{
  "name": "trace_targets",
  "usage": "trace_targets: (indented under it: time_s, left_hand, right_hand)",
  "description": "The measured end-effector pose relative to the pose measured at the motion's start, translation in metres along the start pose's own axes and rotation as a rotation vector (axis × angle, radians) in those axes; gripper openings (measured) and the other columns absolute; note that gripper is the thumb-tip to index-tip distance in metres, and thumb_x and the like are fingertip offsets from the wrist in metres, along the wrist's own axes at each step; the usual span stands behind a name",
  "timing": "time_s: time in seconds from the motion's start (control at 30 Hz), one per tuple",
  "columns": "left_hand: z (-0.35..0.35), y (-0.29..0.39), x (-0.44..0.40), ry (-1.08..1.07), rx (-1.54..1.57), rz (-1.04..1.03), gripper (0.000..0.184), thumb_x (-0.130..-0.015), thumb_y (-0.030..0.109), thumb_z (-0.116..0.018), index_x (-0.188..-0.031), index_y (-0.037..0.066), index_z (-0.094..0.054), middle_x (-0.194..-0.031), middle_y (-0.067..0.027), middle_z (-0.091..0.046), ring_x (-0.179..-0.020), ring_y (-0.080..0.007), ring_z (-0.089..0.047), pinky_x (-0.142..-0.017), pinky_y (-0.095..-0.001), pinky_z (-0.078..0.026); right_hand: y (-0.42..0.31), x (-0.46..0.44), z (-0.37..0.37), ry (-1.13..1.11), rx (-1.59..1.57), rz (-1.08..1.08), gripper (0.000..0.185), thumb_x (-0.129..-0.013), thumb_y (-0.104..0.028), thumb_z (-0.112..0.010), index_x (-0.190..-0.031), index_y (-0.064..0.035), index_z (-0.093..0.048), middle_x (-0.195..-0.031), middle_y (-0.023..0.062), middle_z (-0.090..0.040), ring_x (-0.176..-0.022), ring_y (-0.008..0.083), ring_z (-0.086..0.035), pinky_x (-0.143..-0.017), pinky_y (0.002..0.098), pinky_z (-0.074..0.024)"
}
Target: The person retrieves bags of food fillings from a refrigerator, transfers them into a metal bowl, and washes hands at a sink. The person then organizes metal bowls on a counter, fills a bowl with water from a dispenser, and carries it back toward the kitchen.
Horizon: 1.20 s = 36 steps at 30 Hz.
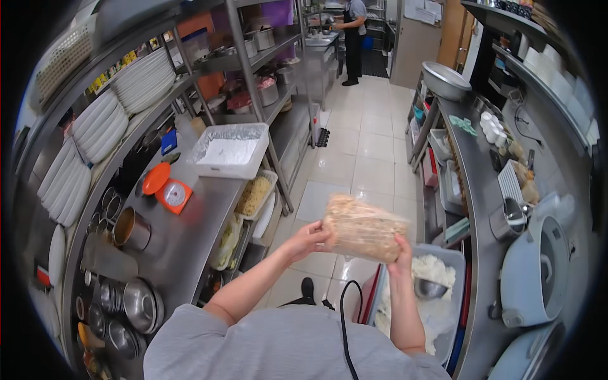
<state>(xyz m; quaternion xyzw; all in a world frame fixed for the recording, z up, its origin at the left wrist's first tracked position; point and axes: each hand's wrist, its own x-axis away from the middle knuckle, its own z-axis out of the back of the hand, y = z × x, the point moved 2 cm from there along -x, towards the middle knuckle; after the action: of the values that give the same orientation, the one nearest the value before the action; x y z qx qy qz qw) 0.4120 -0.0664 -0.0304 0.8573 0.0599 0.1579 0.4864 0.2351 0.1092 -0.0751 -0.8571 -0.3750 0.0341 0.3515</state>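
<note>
While left hand [308, 242] pinches left end of bag [364, 229], right hand [401, 254] grips right end; long axis runs hand to hand, bag aloft near tub's [458, 272] far left corner.

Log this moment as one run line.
left hand: grips bag | right hand: grips same bag | bag: held over aisle | orange scale: on left counter | co-worker: standing far back

Bright, even kitchen light with fisheye edges

We see glare on the floor [358, 142] and soft sheen along the left worktop's [183, 237] right edge. The held bag [364, 229] looks motion-blurred; shelves bend outward toward black, darkened corners.
</note>
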Motion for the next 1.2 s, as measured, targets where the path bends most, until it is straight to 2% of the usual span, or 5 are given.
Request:
trace_targets:
  time_s: [0.37,0.53,0.73,1.13,1.2]
  left_hand:
    - [0.089,0.100,-0.177,-0.071,0.175,-0.018,0.050,-0.068,0.004,-0.063,-0.112,-0.005,-0.040,-0.108,-0.0131,-0.050,-0.098,-0.0195,-0.050,-0.086,-0.0302,-0.039]
    - [0.090,0.119,-0.287,-0.307,0.151,0.144,0.053,-0.074,0.016,-0.059,-0.117,-0.003,-0.035,-0.116,-0.0137,-0.044,-0.105,-0.0219,-0.045,-0.091,-0.0348,-0.035]
    - [0.106,0.143,-0.399,-0.167,0.286,0.183,0.057,-0.077,0.029,-0.056,-0.121,0.002,-0.032,-0.121,-0.0126,-0.039,-0.112,-0.0234,-0.038,-0.095,-0.0385,-0.030]
    - [0.241,0.220,-0.502,-0.045,0.514,-0.164,0.060,-0.074,0.026,-0.059,-0.122,0.003,-0.031,-0.121,-0.0127,-0.040,-0.112,-0.0252,-0.039,-0.094,-0.0402,-0.031]
    - [0.269,0.233,-0.524,0.012,0.525,-0.164,0.060,-0.074,0.026,-0.059,-0.122,0.003,-0.032,-0.120,-0.0129,-0.041,-0.111,-0.0256,-0.040,-0.094,-0.0401,-0.032]
  right_hand:
    - [0.003,-0.177,-0.081,-0.056,-0.094,-0.035,0.051,-0.069,-0.019,-0.056,-0.113,0.0018,-0.040,-0.107,0.0150,-0.050,-0.097,0.0276,-0.050,-0.084,0.0378,-0.0410]
    - [-0.032,-0.249,-0.052,0.021,-0.140,-0.006,0.053,-0.069,-0.019,-0.057,-0.115,0.0014,-0.039,-0.110,0.0149,-0.049,-0.100,0.0273,-0.048,-0.087,0.0378,-0.0393]
    - [-0.074,-0.359,-0.036,-0.111,0.104,0.042,0.059,-0.066,-0.014,-0.060,-0.117,0.0023,-0.035,-0.114,0.0138,-0.045,-0.106,0.0250,-0.044,-0.091,0.0360,-0.0349]
    - [-0.051,-0.643,-0.143,-0.582,0.142,-0.589,0.052,-0.064,-0.007,-0.061,-0.111,0.0015,-0.042,-0.109,0.0116,-0.049,-0.101,0.0216,-0.047,-0.085,0.0325,-0.0383]
    - [-0.042,-0.691,-0.153,-0.640,0.434,-0.554,0.054,-0.065,-0.010,-0.063,-0.113,0.0012,-0.041,-0.110,0.0119,-0.048,-0.102,0.0221,-0.046,-0.087,0.0331,-0.0375]
